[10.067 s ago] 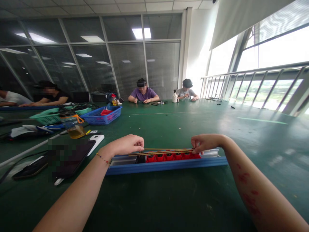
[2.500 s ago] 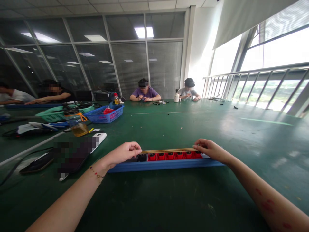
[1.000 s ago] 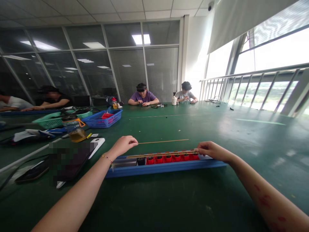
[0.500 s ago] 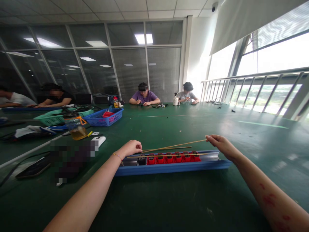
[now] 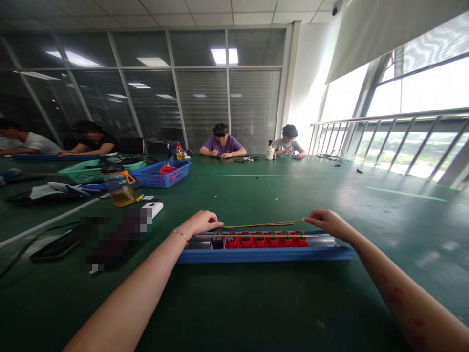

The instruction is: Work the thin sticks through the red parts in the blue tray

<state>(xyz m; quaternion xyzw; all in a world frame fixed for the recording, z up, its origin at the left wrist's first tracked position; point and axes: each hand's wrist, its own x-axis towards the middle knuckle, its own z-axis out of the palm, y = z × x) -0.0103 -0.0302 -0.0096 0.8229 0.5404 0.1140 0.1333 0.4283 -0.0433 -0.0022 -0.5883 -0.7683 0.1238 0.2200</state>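
Observation:
A thin wooden stick [image 5: 266,224] stretches just beyond the blue tray, almost level. My right hand [image 5: 324,221] pinches its right end. My left hand [image 5: 204,222] is closed at its left end, fingertips pressed together there. Close alongside, partly overlapping it in view, is another thin stick [image 5: 289,225]. The long blue tray [image 5: 264,255] has a silvery inner channel. Inside stand several red holders [image 5: 246,243] with dark pieces in them, and a black block [image 5: 217,242] at their left. A third stick [image 5: 311,236] lies lengthwise over these.
On the left are a blue basket [image 5: 161,180], a green basket [image 5: 78,171], a jar of amber liquid [image 5: 122,194], a phone [image 5: 54,244] and a white-ended object [image 5: 157,209]. Several people sit across the green table [image 5: 242,195].
My right hand has come down and slightly left, lowering the stick's raised right end toward the table. My left hand stays near the left end. The view has shifted a little.

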